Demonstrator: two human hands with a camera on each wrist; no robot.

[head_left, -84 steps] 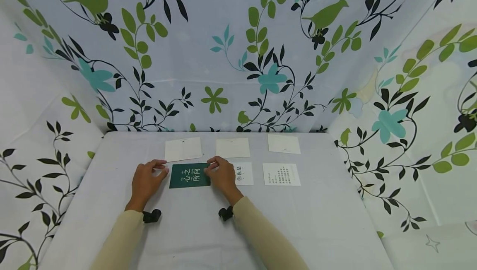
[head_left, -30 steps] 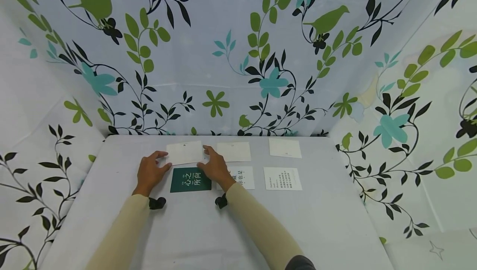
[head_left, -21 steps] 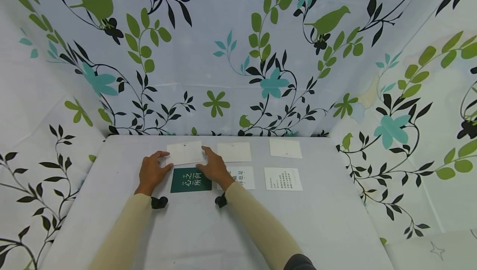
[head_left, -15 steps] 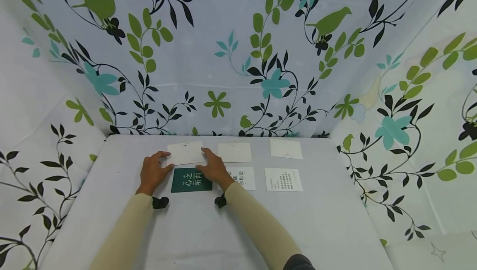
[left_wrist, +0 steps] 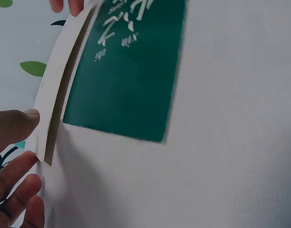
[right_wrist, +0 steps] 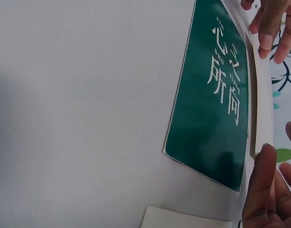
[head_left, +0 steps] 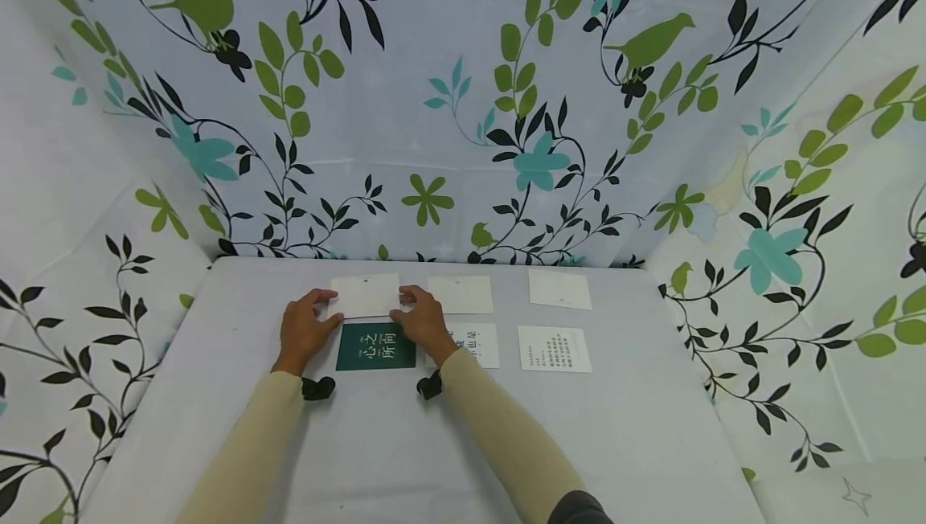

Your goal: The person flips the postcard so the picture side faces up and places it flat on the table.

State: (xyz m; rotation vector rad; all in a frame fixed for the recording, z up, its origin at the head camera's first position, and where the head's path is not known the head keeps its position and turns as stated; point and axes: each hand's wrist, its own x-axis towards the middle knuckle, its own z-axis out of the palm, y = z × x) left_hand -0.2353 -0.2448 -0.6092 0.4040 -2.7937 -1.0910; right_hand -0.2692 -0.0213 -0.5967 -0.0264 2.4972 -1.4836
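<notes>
A blank white card (head_left: pixel 365 296) lies at the back left of the table, between my two hands. My left hand (head_left: pixel 304 331) holds its left end, the thumb at the near corner and a finger at the far one. At the right end my right hand (head_left: pixel 425 323) holds it the same way. In the left wrist view the near edge of this white card (left_wrist: pixel 64 71) stands up a little, with a dark gap under it. Just in front lies a green card (head_left: pixel 374 347) with white Chinese characters, its right end close under my right hand.
Two more blank cards, a middle one (head_left: pixel 463 295) and a right one (head_left: pixel 560 289), continue the back row. In the front row are two white cards with printed text, one (head_left: pixel 481 345) partly behind my right hand, the other (head_left: pixel 555 349) further right. A patterned curtain (head_left: pixel 405 106) rises behind the table.
Both hands have moved from the green card back to the blank white card behind it. Over the last half second that card has turned slightly, its near edge now more level.
</notes>
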